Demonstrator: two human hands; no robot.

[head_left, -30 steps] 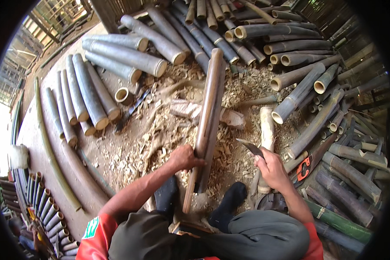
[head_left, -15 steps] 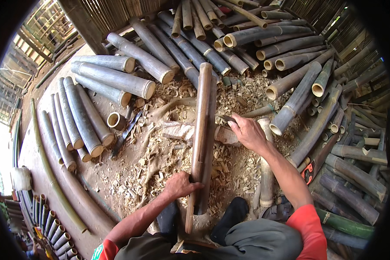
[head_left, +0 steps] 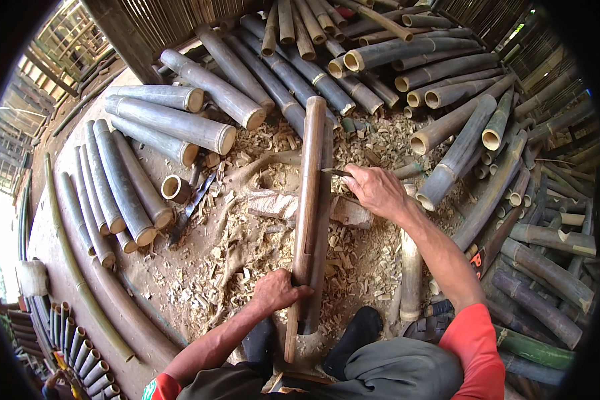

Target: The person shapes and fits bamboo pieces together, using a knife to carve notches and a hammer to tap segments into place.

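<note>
A long brown bamboo length (head_left: 307,200) stretches away from me, with a darker strip along its right side and a stepped cut near its lower end. My left hand (head_left: 278,291) is closed around its near part, thumb across the front. In my right hand (head_left: 380,192), fingers pinch a thin, dark, pointed blade (head_left: 337,173); its tip reaches the bamboo's darker right side, though contact is hard to tell. Beneath the bamboo, a pale, rough-hewn wood block (head_left: 271,204) lies crosswise on the ground. Its middle is hidden by the bamboo.
Wood chips (head_left: 240,263) cover the ground. Bamboo poles (head_left: 173,123) lie to the left, with more piled at the back and right. A large knife (head_left: 197,200) lies beside a short bamboo ring (head_left: 175,188). An orange-handled saw (head_left: 477,262) rests at right.
My right hand has moved left and slightly away from me, bringing the blade's tip over the bamboo's right side. My left hand keeps its grip, nearly still.
</note>
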